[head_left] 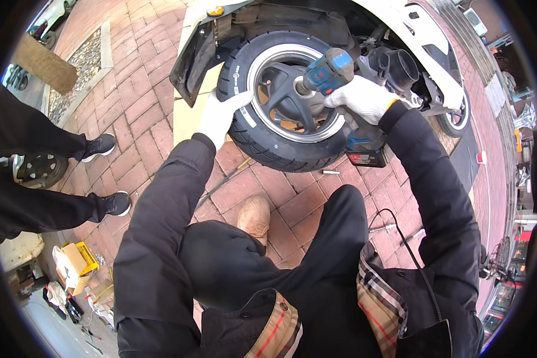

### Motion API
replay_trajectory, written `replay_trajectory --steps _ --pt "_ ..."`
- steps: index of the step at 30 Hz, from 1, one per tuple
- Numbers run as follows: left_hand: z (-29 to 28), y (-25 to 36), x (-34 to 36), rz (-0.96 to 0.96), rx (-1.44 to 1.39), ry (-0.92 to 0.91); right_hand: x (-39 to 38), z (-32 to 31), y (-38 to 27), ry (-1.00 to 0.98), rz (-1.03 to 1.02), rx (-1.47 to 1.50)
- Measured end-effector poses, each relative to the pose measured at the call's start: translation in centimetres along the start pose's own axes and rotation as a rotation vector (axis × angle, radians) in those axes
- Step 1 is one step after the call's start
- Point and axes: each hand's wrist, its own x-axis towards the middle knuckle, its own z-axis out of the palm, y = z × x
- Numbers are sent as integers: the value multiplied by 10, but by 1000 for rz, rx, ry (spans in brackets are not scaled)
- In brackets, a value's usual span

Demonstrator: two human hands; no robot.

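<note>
A scooter wheel (268,138) with a black tire and dark spoked rim sits under a white scooter body (373,15). My right hand (364,98), in a white glove, is closed round the grip of a blue and black cordless impact wrench (330,73). The tool's nose meets the hub at the wheel's centre; the fastener there is hidden. My left hand (219,113), also gloved, grasps the tire's left side, one digit stretched over the sidewall and the others partly hidden. A metal socket (330,172) lies on the bricks below the tire.
Cardboard (188,116) lies beside the wheel. Hand tools (383,228) and a thin rod (224,180) rest on the brick paving (152,113). Another person's dark shoes (114,204) stand at the left, near an open box (76,267). A small red and white container (481,157) is at the right.
</note>
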Motion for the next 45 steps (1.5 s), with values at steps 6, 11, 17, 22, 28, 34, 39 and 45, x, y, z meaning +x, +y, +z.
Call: replay_trajectory --steps 6,11,17,22,28,34,39,45 --pt "7 -14 -10 61 -82 65 0 -2 -11 25 -9 -160" --pt "7 -17 -12 85 -89 110 3 1 -11 49 26 -135" --pt "5 -14 -10 51 -52 63 0 0 -13 69 39 -140" --pt "7 -17 -11 49 -68 77 -2 2 -16 95 38 -178" --pt "11 -24 -13 90 -127 108 -2 6 -15 124 78 -137" --pt "7 -37 -14 83 -107 155 0 8 -15 124 64 -102" --pt "6 -36 -12 114 -118 153 -3 10 -17 164 85 -113" --pt "5 -33 -10 100 -99 153 -5 12 -22 154 115 -50"
